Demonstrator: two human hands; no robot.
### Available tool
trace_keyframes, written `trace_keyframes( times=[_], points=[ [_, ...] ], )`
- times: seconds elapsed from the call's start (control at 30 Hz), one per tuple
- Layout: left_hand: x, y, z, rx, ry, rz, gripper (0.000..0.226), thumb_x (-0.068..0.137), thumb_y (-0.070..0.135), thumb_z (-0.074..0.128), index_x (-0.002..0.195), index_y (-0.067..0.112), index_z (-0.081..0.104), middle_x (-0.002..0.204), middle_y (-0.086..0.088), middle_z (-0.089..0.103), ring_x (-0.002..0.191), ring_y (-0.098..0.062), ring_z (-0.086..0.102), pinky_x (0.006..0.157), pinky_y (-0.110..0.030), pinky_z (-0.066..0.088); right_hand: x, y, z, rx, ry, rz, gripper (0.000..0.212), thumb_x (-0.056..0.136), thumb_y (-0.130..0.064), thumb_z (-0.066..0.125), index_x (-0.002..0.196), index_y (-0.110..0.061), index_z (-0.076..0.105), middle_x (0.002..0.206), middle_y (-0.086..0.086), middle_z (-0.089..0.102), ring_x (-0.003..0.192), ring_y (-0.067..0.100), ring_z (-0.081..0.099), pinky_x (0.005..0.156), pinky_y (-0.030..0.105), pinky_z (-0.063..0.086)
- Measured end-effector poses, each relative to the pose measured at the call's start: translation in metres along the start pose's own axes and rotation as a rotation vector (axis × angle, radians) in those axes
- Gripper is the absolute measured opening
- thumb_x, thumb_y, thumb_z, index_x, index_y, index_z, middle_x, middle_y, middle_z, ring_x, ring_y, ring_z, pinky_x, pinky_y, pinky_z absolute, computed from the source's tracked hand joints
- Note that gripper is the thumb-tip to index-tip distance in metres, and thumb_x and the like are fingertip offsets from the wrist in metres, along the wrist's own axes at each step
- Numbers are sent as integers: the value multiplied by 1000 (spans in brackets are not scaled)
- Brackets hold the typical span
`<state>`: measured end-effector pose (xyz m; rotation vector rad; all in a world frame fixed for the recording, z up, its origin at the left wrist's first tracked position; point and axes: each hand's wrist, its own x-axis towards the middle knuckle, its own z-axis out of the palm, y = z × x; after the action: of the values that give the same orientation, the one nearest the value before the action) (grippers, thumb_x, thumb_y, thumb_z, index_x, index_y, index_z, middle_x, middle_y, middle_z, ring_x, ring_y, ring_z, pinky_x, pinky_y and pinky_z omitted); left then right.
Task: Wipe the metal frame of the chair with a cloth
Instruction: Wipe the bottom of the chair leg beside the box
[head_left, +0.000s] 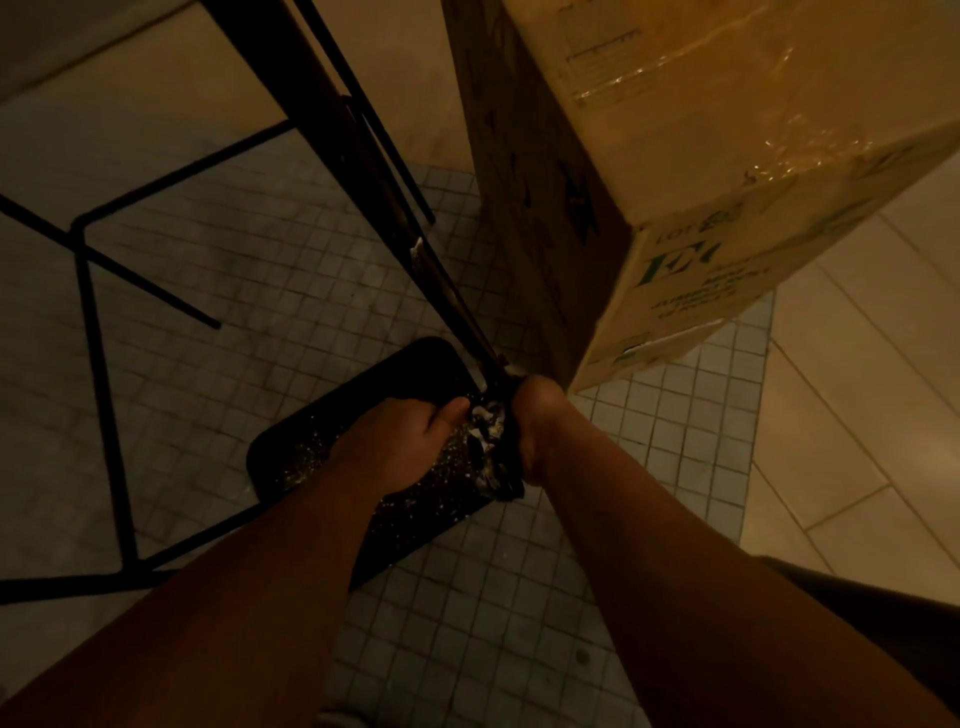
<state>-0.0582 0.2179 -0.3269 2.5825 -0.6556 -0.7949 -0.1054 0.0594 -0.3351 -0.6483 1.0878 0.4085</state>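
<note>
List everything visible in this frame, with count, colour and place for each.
chair frame: one, black metal bars, running from upper left to centre
dark panel: one, black with pale specks, low on the floor at centre; possibly the chair seat
cloth: one, dark with pale patches, bunched where frame meets panel
cardboard box: one, brown, green print, upper right
floor: small pale tiles
left hand: gripping the cloth
right hand: gripping the cloth

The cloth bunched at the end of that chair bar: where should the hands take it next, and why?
Probably slide the cloth up along the metal bar toward the seat. Both the left hand and right hand clamp it at the bar's near end, and a pale smear shows higher up the bar, so that stretch likely wants wiping.
</note>
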Motion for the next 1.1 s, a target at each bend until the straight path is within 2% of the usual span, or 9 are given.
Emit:
trace_keyframes(
  times=[0.13,0.2,0.27,0.43,0.63,0.73,0.83,0.97,1.1],
  points=[
    [0,1,-1,-2,-4,-9,96,74,88,5,85,15,67,80,-2,67,73,-16,62,74,-42,54,-9,11,-1,-118,38,-184,35,98,-36,40,111,-14,63,92,12,69,80,24,67,73,33,54],
    [-1,1,-2,3,-15,-23,89,79,83,11,77,12,64,75,-4,66,69,-18,62,73,-43,54,-11,20,-13,-200,125,-323,29,90,-45,49,101,-26,69,96,6,72,91,25,68,89,43,53],
    [-2,4,-3,13,-32,-35,81,80,77,15,70,10,60,71,-5,64,67,-19,61,72,-42,53,-15,29,-32,-150,202,-506,18,91,-45,55,94,-35,70,97,-2,74,96,20,68,92,44,52],
    [-1,6,-4,37,-49,-52,80,80,76,14,79,13,64,79,-2,65,73,-15,60,77,-38,52,-14,42,-61,-117,348,-666,16,92,-49,49,94,-58,62,108,-2,71,95,30,66,79,43,52],
    [2,-2,1,36,-18,-20,91,77,85,6,77,13,63,76,-2,66,69,-16,62,72,-42,54,-15,34,-30,-82,109,-685,26,91,-29,43,102,-23,65,111,17,67,96,23,63,76,32,51],
    [5,-8,5,5,9,2,94,77,88,7,97,17,65,92,-2,69,82,-17,65,77,-46,55,-19,28,-2,-125,20,-768,29,93,-35,39,103,-23,63,106,-1,68,98,4,62,87,20,49],
    [2,-2,2,-17,9,-26,91,79,84,8,92,16,66,87,-1,68,79,-17,63,77,-43,54,-16,25,7,-195,78,-783,27,104,-40,31,115,-32,54,109,-25,55,102,-8,52,86,3,35],
    [-2,7,-4,8,-34,-68,75,81,72,8,66,16,57,71,-4,62,68,-19,59,72,-41,52,-8,18,3,-246,126,-661,44,105,-41,27,131,-20,54,118,-8,54,111,5,47,92,17,31],
    [-3,6,-3,-4,-12,-64,66,92,63,17,65,17,56,72,-4,63,68,-19,60,73,-39,52,-18,20,17,-112,168,-693,30,105,-36,29,113,-26,56,95,-23,52,87,-12,51,67,-5,32]
  ],
)
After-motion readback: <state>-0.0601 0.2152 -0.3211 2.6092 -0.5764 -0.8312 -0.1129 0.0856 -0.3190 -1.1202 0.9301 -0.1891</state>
